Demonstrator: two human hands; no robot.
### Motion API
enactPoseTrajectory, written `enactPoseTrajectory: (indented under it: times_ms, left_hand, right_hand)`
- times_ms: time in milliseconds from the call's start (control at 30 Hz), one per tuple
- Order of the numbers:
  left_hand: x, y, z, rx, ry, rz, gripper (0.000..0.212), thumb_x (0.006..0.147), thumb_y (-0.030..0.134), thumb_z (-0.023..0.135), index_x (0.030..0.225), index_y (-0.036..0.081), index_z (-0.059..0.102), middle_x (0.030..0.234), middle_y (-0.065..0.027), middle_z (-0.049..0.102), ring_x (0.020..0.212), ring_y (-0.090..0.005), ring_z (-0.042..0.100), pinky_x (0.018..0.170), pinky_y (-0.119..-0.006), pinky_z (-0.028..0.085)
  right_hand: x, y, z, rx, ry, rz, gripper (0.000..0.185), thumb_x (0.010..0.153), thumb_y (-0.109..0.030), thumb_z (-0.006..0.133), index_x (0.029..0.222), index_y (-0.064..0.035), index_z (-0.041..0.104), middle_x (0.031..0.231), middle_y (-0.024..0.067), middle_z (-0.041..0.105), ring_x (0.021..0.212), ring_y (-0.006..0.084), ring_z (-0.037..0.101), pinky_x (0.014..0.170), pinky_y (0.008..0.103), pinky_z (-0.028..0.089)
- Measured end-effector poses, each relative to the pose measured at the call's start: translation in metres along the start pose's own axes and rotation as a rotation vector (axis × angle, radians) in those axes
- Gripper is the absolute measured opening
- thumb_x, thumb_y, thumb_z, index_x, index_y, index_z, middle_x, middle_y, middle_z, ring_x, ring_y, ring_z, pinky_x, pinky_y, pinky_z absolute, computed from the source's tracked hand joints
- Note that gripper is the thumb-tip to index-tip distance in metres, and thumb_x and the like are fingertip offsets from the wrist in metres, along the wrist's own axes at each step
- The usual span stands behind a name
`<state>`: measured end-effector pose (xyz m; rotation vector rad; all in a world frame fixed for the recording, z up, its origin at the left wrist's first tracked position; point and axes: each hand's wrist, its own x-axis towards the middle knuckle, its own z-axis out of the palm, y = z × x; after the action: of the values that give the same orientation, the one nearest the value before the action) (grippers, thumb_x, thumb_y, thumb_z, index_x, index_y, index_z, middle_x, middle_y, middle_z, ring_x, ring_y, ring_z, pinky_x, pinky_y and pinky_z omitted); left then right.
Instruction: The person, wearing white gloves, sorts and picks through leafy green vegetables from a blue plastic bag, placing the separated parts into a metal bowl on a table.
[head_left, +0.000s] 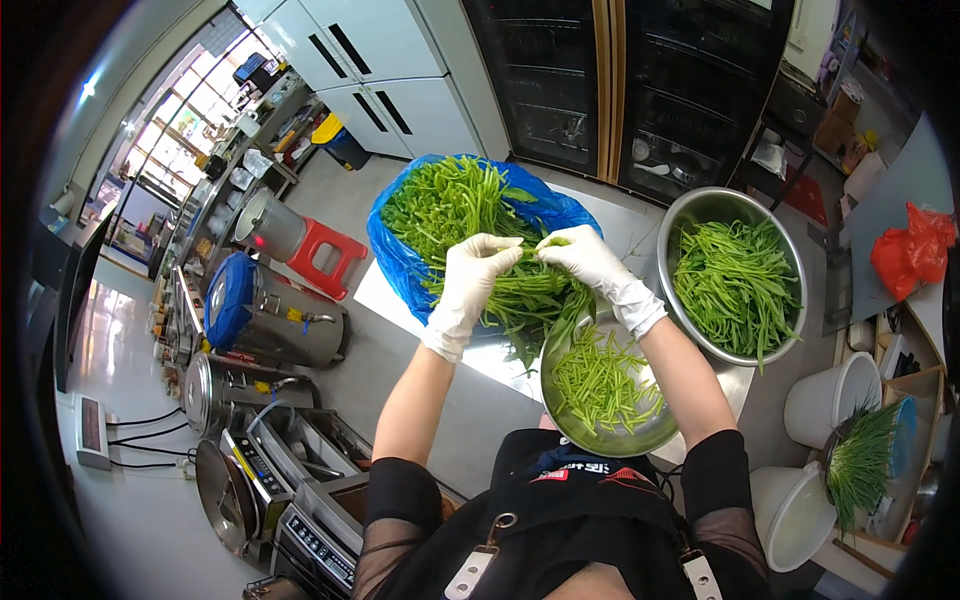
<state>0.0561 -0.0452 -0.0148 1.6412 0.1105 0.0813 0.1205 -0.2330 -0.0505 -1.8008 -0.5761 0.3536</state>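
My left hand (474, 281) and my right hand (589, 262), both in white disposable gloves, meet over a heap of leafy green stems (450, 202), probably water spinach. A green stem (529, 253) runs between my pinched fingertips, and leafy ends hang below my right hand. The heap lies in an opened blue plastic bag (394, 270) on a steel table (491, 369). Close to my body, under my right forearm, a steel bowl (553, 401) holds short stem pieces (596, 386). Right of it, a larger steel basin (799, 315) contains long leafy greens (735, 281).
Glass-door cabinets (540, 82) and a white refrigerator (397, 67) stand beyond the table. At left are a red stool (322, 259), a large steel pot (292, 315) and cooking appliances (315, 540). White buckets (795, 517) and a bunch of thin green chives or scallions (862, 457) are at right.
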Motion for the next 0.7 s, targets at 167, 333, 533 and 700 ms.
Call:
enactPoseTrajectory:
  times_ms: [167, 333, 533, 700]
  left_hand:
    - [-0.034, -0.043, 0.026, -0.137, 0.16, 0.092, 0.014, 0.081, 0.002, 0.074, 0.092, -0.003, 0.069, 0.098, -0.0105, 0.071, 0.083, -0.0104, 0.063, 0.078, -0.023, 0.05]
    - [-0.096, -0.069, 0.046, 0.133, -0.131, 0.027, 0.023, 0.082, 0.009, 0.073, 0.103, 0.002, 0.071, 0.096, -0.0074, 0.071, 0.088, -0.0144, 0.064, 0.08, -0.027, 0.051]
    - [-0.074, -0.058, 0.011, 0.649, -0.119, 0.436, 0.021, 0.08, 0.017, 0.074, 0.1, 0.01, 0.074, 0.089, -0.0088, 0.069, 0.082, -0.0239, 0.064, 0.075, -0.034, 0.05]
    - [-0.013, -0.048, -0.05, 1.244, 0.132, 0.556, 0.008, 0.073, 0.013, 0.071, 0.081, 0.01, 0.074, 0.075, -0.0081, 0.059, 0.076, -0.0279, 0.058, 0.069, -0.038, 0.045]
  right_hand:
    - [0.0, 0.004, 0.005, 0.382, 0.115, 0.217, 0.016, 0.082, -0.018, 0.067, 0.084, -0.0035, 0.073, 0.069, -0.0017, 0.063, 0.057, 0.0067, 0.05, 0.052, 0.0214, 0.038]
    - [-0.012, 0.026, -0.049, 0.509, 0.276, 0.143, 0.014, 0.088, -0.015, 0.066, 0.091, -0.0013, 0.069, 0.065, -0.0058, 0.052, 0.048, 0.0017, 0.037, 0.044, 0.0176, 0.029]
    - [-0.028, 0.021, -0.059, 0.339, 0.145, 0.151, 0.017, 0.091, -0.018, 0.064, 0.09, -0.0023, 0.07, 0.07, -0.0037, 0.059, 0.057, 0.0022, 0.044, 0.051, 0.0177, 0.032]
    - [-0.027, 0.024, -0.051, 0.267, 0.056, 0.102, 0.019, 0.095, -0.02, 0.06, 0.094, -0.0016, 0.066, 0.083, 0.0039, 0.07, 0.072, 0.006, 0.056, 0.066, 0.0201, 0.042]
